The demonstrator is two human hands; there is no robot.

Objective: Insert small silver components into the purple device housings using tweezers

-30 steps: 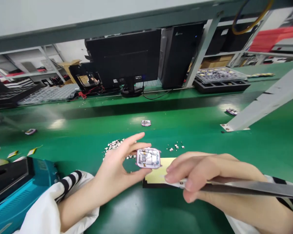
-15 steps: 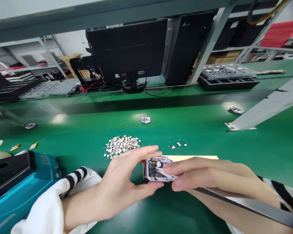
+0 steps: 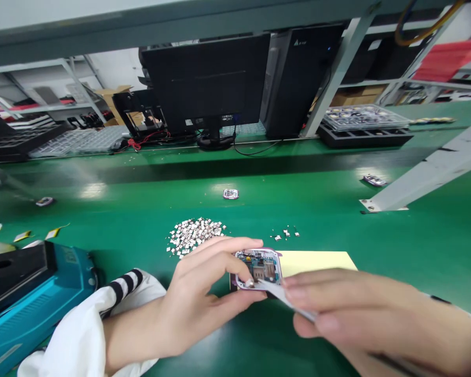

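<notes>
Fingers of your left hand [image 3: 204, 298] curled narrowly around a rounded-square, purple-rimmed casing [image 3: 258, 269], its blue-green circuit board exposed, over the left end of a pale yellow card [image 3: 317, 262]. Your right hand [image 3: 349, 319] pinched a thin white strip [image 3: 286, 298], its tip touching the casing's lower edge. A heap of tiny silvery chips [image 3: 194, 236] lay beyond on the green bench mat [image 3: 317, 209].

At 4 o'clock the right hand [image 3: 361, 319] runs off the frame, its fingers hiding most of the tweezers [image 3: 286, 298]. At 6 o'clock the left hand [image 3: 196, 293] covers the board's [image 3: 261, 267] near corner, and the heaped chips [image 3: 194, 236] are too small to tell apart.
</notes>
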